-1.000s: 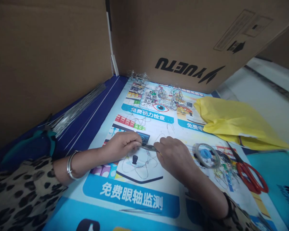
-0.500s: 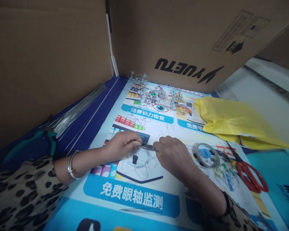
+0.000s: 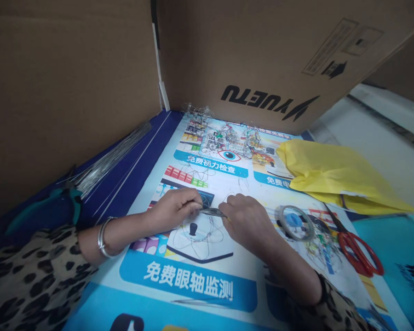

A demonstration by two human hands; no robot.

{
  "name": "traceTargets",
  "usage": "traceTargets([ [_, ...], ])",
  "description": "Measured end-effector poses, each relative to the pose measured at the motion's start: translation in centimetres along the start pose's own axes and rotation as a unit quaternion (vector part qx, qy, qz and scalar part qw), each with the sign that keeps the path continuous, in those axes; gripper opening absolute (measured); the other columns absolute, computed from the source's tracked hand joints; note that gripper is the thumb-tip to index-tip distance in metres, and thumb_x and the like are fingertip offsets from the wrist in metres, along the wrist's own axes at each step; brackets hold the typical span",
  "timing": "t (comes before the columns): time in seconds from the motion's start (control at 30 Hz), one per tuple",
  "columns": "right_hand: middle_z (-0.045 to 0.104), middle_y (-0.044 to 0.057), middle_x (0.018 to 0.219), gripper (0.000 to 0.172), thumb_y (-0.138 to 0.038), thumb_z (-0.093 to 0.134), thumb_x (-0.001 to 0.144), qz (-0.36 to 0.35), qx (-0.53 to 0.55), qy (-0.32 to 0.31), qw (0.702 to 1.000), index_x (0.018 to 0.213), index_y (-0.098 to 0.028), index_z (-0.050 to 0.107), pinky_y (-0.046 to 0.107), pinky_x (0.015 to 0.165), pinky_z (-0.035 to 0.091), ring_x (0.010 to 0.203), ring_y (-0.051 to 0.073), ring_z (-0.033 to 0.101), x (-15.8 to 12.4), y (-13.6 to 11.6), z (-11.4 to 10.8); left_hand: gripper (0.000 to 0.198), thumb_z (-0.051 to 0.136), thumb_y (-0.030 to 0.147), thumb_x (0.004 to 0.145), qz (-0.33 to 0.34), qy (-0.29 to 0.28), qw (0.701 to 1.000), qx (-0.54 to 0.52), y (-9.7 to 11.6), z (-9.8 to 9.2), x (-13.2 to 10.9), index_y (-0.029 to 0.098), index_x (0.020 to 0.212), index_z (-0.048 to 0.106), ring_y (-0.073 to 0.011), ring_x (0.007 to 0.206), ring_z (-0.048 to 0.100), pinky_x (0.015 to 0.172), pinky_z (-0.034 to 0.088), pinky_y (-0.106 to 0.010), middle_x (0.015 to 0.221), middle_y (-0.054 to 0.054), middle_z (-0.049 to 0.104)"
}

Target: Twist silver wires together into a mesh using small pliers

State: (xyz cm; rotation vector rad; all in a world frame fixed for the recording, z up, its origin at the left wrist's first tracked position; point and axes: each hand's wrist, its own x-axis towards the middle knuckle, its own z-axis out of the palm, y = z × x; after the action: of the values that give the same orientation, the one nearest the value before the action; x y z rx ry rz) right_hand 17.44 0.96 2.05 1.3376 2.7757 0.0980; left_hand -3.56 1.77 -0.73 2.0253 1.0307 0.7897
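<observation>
Wire loops [image 3: 197, 248] below the hands have swung a little toward the left of the frame since the earlier frame; both hands hold practically the same spot, and the whole view has slipped slightly.

Left hand [image 3: 177, 207], center of frame: fingers curled, thumb and forefinger pinched together at the near end of a metal tool [image 3: 212, 212], looks like pliers. Cannot tell if a wire end sits in that pinch. Right hand [image 3: 246, 220], just right of center: fingers closed in a fist around the tool's other end, bit of yellowish handle showing. Tool lies roughly level between the two hands, above the loops, which rest over the printed poster [image 3: 189, 280]. Whether the tool's jaws are apart: cannot tell, fingers cover them.

Silver bangle [image 3: 102, 239] on left wrist. Left of frame: teal-handled pliers [image 3: 48, 201] beside a bundle of straight wires [image 3: 106, 163], on dark blue cloth [image 3: 141, 156]. Upper center: tangled wire pieces [image 3: 229, 138] near the foot of a cardboard box [image 3: 279, 50] marked YUETU. Right side: tape roll [image 3: 282, 219], coloured wire tangle [image 3: 322, 246], red-handled scissors [image 3: 345, 241], yellow bag [image 3: 341, 172], teal bag [image 3: 389, 239]. Lower center: thin metal piece [image 3: 200, 302], too blurred to name.
</observation>
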Motion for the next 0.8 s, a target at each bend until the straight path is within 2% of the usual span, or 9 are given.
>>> traceTargets([
  [0.2, 0.057, 0.003, 0.075, 0.013, -0.015, 0.047, 0.078, -0.003, 0.0, 0.004, 1.0, 0.077, -0.02, 0.059, 0.03, 0.059, 0.021, 0.072, 0.015, 0.045, -0.02, -0.1, -0.05, 0.014, 0.049, 0.012, 0.082, -0.031, 0.011, 0.999, 0.013, 0.23, 0.12, 0.0, 0.016, 0.071, 0.056, -0.0086, 0.06, 0.055, 0.058, 0.04, -0.019, 0.061, 0.004, 0.059],
  [0.4, 0.057, 0.003, 0.074, 0.013, -0.015, 0.047, 0.078, -0.001, -0.009, 0.0, 1.0, 0.077, -0.02, 0.059, 0.03, 0.057, 0.02, 0.07, 0.016, 0.044, -0.09, -0.08, 0.13, 0.015, 0.047, 0.012, 0.083, -0.043, 0.004, 0.999, -0.02, 0.24, 0.08, 0.08, 0.016, 0.071, 0.054, -0.008, 0.059, 0.055, 0.058, 0.04, -0.018, 0.062, 0.004, 0.059],
  [0.8, 0.057, 0.003, 0.076, 0.011, -0.018, 0.048, 0.079, -0.015, -0.012, -0.005, 1.0, 0.079, -0.02, 0.059, 0.03, 0.059, 0.021, 0.072, 0.016, 0.045, 0.1, -0.08, 0.01, 0.017, 0.043, 0.009, 0.084, -0.004, -0.015, 1.0, -0.016, -0.06, 0.12, -0.04, 0.016, 0.074, 0.055, -0.0076, 0.06, 0.054, 0.059, 0.04, -0.018, 0.065, 0.004, 0.058],
])
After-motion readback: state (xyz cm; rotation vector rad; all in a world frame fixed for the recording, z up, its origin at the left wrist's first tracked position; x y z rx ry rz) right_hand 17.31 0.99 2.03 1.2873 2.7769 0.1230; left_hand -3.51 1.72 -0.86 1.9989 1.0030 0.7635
